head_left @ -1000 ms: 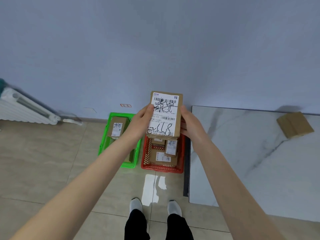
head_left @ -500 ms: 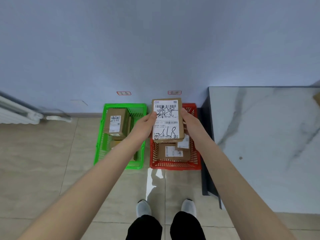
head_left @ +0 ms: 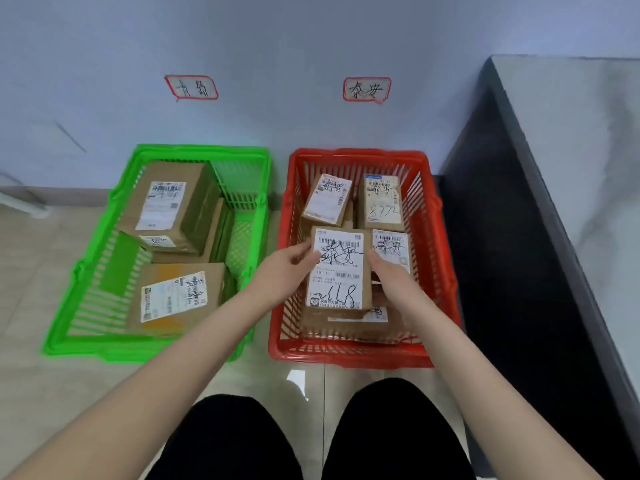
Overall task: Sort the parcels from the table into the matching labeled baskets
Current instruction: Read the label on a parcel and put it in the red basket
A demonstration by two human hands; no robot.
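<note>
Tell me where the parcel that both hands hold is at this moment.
In the head view, the parcel is in the red basket, the right-hand one of the two, held between the left hand and the right hand over other parcels.

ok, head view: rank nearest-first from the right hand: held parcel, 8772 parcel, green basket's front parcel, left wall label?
1. held parcel: gripped by the right hand.
2. 8772 parcel: red basket, back right.
3. front parcel: green basket, to the left.
4. left wall label: above the green basket, farthest back.
</note>
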